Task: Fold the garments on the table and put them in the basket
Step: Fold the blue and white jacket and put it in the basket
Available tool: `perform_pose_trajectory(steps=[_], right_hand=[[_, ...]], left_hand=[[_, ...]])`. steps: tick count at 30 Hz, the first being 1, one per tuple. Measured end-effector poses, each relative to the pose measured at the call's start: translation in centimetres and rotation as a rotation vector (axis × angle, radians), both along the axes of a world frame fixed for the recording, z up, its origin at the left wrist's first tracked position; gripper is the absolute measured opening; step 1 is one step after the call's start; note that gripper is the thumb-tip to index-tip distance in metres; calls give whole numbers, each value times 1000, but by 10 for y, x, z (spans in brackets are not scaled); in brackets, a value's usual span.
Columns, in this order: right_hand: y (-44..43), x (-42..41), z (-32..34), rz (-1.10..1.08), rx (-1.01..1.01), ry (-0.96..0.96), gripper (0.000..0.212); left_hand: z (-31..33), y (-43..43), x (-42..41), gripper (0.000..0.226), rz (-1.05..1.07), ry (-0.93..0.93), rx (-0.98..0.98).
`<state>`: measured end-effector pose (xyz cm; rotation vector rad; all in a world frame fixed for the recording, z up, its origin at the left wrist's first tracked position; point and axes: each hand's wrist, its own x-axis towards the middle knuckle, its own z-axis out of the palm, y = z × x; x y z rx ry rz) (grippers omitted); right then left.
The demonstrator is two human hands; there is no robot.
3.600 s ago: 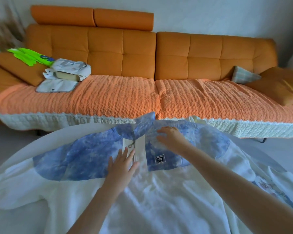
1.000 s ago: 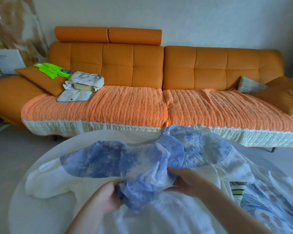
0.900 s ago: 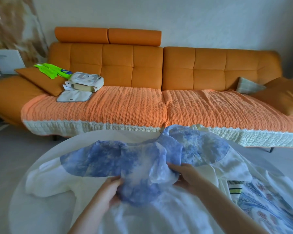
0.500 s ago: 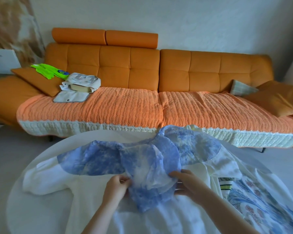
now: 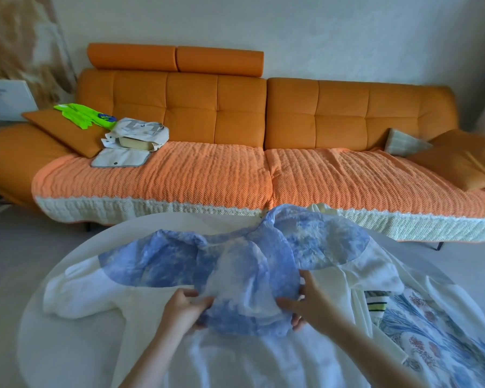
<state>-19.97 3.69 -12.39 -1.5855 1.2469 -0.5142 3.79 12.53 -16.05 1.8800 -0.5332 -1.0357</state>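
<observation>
The white-and-blue shirt (image 5: pixel 157 264) lies spread on the round white counter (image 5: pixel 67 345), its blue upper part bunched up. Your left hand (image 5: pixel 183 307) and right hand (image 5: pixel 310 299) each grip one side of that bunch, fingers curled into the cloth. A floral garment (image 5: pixel 437 340) lies just beside it on your right, with the orange sofa (image 5: pixel 347 107) beyond.

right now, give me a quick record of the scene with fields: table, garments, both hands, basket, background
table: round, white
blue and white garment: spread on the table, not yet folded
left hand: grips the garment's bunched blue part
right hand: grips the same bunch from the other side
floral garment: lies at the table's right side
basket: not in view
sofa: orange, behind the table
</observation>
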Motion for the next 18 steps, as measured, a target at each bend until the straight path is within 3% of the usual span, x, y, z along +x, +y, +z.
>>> perform_pose_trajectory(steps=[2, 4, 5, 9, 13, 18], right_hand=[[2, 2, -7, 43, -66, 123, 80], [0, 1, -10, 33, -169, 304, 104], [-3, -1, -8, 10, -231, 345, 104], [-30, 8, 13, -44, -411, 325, 65], [-76, 35, 23, -101, -290, 233, 57], [-126, 66, 24, -109, -308, 417, 40]], left_hand=[[-7, 0, 0, 12, -45, -199, 53], [-9, 0, 5, 16, -93, -415, 64], [-6, 1, 6, 17, -91, -455, 40], [7, -12, 17, 30, 3, -518, -65], [6, -47, 33, 32, 3, -462, -34], [4, -93, 43, 58, -3, -486, -57]])
